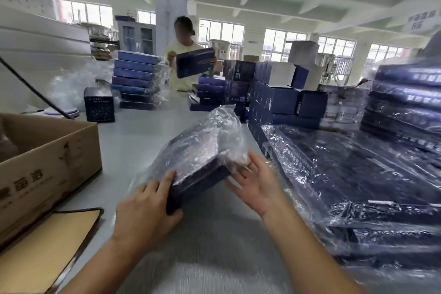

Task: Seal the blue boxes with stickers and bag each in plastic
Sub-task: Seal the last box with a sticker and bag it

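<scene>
The blue box [200, 175], half inside a thin crinkly plastic bag [210, 133], is over the middle of the tabletop [143, 131]. The left grip [148, 207] holds its bare near corner; the right grip [256, 184] is wide, touching the film. The cardboard seems stiff and light, the film slippery: better to hold the bare edges.

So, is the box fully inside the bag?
No, the box sticks out of the bag at its near end, where the left hand grips it.

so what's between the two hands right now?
The blue box, partly in its plastic bag; left hand grips it, right hand open. Head view.
</scene>
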